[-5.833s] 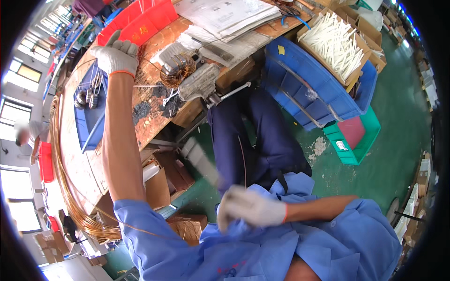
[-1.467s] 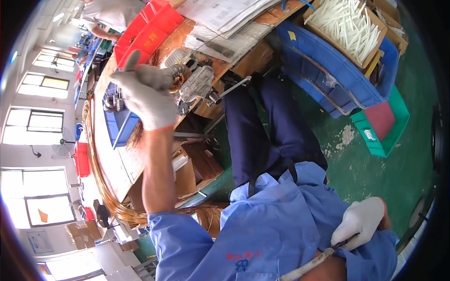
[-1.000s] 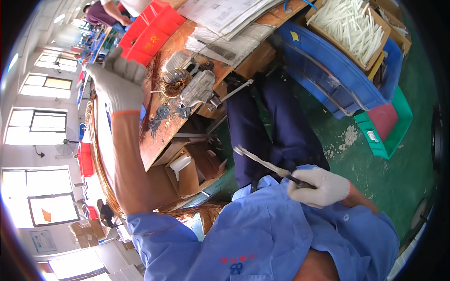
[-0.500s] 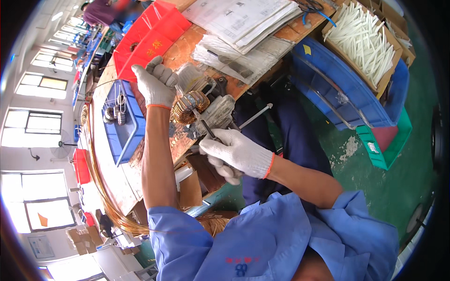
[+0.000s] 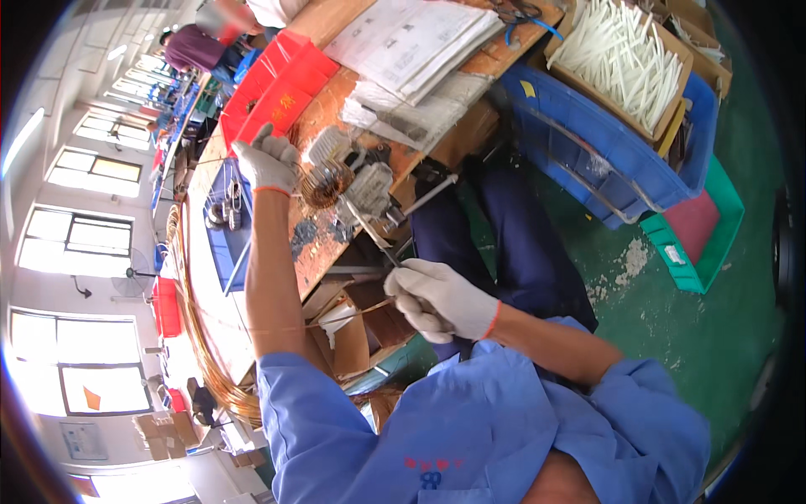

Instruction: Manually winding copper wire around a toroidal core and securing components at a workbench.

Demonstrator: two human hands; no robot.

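Observation:
A toroidal coil wound with copper wire [image 5: 327,183] sits in a worn, pale fixture [image 5: 369,189] at the bench edge. My left hand [image 5: 269,164], in a white knitted glove, is beside the coil's left side with its fingers curled in. What it holds, if anything, I cannot make out. Closed in a matching glove, my right hand [image 5: 445,298] grips a thin metal rod-shaped tool [image 5: 374,235], which slants up toward the coil. A thin copper wire [image 5: 353,314] stretches from near the right hand leftward across my left forearm.
Behind the left hand are a red bin [image 5: 281,92] and a blue tray [image 5: 222,244] with several small coils. Paper drawings [image 5: 411,42] lie at the far side. On the right, a blue crate [image 5: 588,143] carries a box of white tubes [image 5: 621,63]. A copper wire bundle [image 5: 197,361] curves along the left.
My right hand has moved down and away from the coil, showing more of the tool's shaft. My left hand stays beside the coil. The whole view has shifted slightly.

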